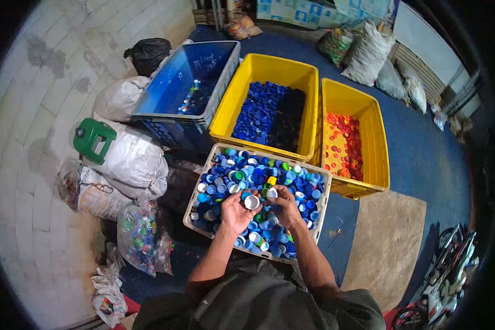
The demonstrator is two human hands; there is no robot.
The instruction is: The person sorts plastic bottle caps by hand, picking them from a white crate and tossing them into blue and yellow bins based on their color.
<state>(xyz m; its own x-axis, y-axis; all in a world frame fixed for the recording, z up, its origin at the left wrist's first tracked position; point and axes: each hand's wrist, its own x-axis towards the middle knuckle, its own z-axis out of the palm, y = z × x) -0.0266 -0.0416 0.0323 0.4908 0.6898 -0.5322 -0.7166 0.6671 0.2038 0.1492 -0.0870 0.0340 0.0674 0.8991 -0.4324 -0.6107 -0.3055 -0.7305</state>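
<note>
A shallow white crate (191, 212) full of loose bottle caps, mostly blue with some white and green ones, lies right in front of me. Over it, my left hand (236, 214) is palm up with its fingers curled around a white bottle cap (252, 202); a blue cap shows behind that one. My right hand (284, 205) pinches another white cap (272, 193) between thumb and fingers, just right of the left hand. A yellow cap (271, 180) rests on the pile beyond the fingers.
Beyond the crate stand a blue bin (148, 104) with a few caps, a yellow bin (223, 104) of dark blue caps and another yellow bin (375, 137) of red caps. Stuffed sacks (135, 159) and a green jerrycan (88, 143) line the left wall. A motorbike (443, 280) stands at right.
</note>
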